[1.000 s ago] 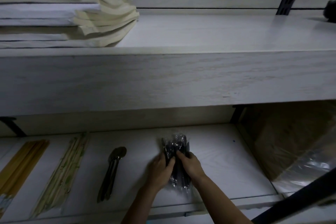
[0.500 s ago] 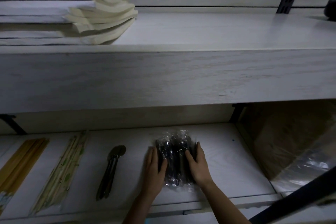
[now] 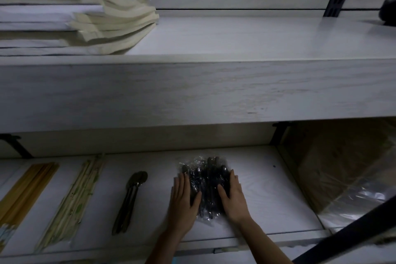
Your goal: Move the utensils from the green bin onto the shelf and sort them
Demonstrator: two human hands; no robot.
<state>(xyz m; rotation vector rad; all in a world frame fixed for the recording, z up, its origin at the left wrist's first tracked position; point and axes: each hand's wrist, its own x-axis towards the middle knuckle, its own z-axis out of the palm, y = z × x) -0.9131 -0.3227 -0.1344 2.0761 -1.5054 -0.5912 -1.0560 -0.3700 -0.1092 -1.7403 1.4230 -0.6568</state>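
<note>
Head view: left hand (image 3: 182, 199) and right hand (image 3: 234, 196) flank wrapped utensils (image 3: 206, 182).

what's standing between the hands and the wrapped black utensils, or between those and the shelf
Nothing visible does. The left hand and the right hand lie flat against either side of the plastic-wrapped black utensils. The bundle already rests on the lower shelf, apart from the metal spoons to its left.

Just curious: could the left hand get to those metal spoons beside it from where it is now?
Probably yes. The left hand lies flat beside the wrapped bundle, and only bare shelf separates it from the spoons.
</note>
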